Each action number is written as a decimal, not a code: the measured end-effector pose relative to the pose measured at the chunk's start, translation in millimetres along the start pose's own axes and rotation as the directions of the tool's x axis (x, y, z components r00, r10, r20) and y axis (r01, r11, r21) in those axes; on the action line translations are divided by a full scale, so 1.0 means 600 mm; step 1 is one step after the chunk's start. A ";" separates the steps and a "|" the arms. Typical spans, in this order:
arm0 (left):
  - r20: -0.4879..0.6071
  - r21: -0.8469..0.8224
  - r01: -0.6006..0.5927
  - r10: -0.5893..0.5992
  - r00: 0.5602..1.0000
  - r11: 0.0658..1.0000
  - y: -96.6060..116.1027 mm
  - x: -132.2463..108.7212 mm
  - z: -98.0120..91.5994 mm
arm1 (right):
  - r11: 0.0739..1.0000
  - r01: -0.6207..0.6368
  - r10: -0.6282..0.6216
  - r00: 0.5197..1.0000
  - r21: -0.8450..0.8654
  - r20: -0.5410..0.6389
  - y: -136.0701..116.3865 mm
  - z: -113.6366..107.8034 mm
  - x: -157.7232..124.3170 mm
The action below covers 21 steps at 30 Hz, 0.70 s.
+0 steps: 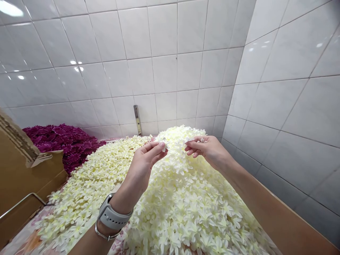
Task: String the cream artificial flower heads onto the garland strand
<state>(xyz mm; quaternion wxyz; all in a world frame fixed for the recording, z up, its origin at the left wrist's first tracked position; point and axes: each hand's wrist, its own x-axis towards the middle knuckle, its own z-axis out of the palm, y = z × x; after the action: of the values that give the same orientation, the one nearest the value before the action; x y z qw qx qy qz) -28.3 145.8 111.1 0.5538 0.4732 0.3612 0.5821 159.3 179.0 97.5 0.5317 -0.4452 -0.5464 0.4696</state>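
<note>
My left hand (pixel 148 159), with a watch on its wrist, pinches a small white artificial flower (pixel 164 146) between thumb and fingertips. Across from it my right hand (pixel 203 148) has its fingers drawn together, apart from the left one. A small pale piece (pixel 202 140) shows at the right fingers; its kind is too small to make out. Both hands are above a large heap of white artificial flowers (pixel 196 205). To the left spreads a lower layer of cream-yellow flowers (pixel 106 166).
A pile of purple flowers (pixel 66 141) lies at the back left, beside a cardboard box (pixel 23 184). A thin metal rod (pixel 23 202) is near the box. The tiled wall (pixel 164 74) bounds the back and right; a metal strip (pixel 137 120) stands against it.
</note>
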 end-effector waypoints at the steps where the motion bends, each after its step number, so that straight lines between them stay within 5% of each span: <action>1: 0.004 0.000 0.001 -0.001 1.000 1.000 0.000 0.000 0.000 | 1.000 -0.001 0.001 1.000 -0.011 -0.012 -0.001 0.000 0.000; 14: 0.012 0.026 0.017 -0.017 1.000 1.000 -0.006 0.003 0.001 | 0.997 -0.077 0.076 0.996 0.029 0.038 -0.012 -0.029 0.009; 17: 0.044 0.023 0.065 -0.066 0.997 0.998 -0.014 0.003 0.003 | 0.985 0.016 -0.012 1.000 -0.171 0.027 -0.014 -0.029 0.007; 21: 0.105 0.058 0.130 -0.135 0.985 0.990 -0.027 0.001 0.012 | 0.846 0.282 -0.270 0.958 -0.452 0.092 -0.023 -0.010 -0.015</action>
<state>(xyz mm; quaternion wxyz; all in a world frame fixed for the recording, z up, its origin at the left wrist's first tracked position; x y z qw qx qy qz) -16.6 147.6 97.9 0.5979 0.4931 0.3759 0.5079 165.9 168.3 109.5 0.4657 -0.4695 -0.7070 0.2507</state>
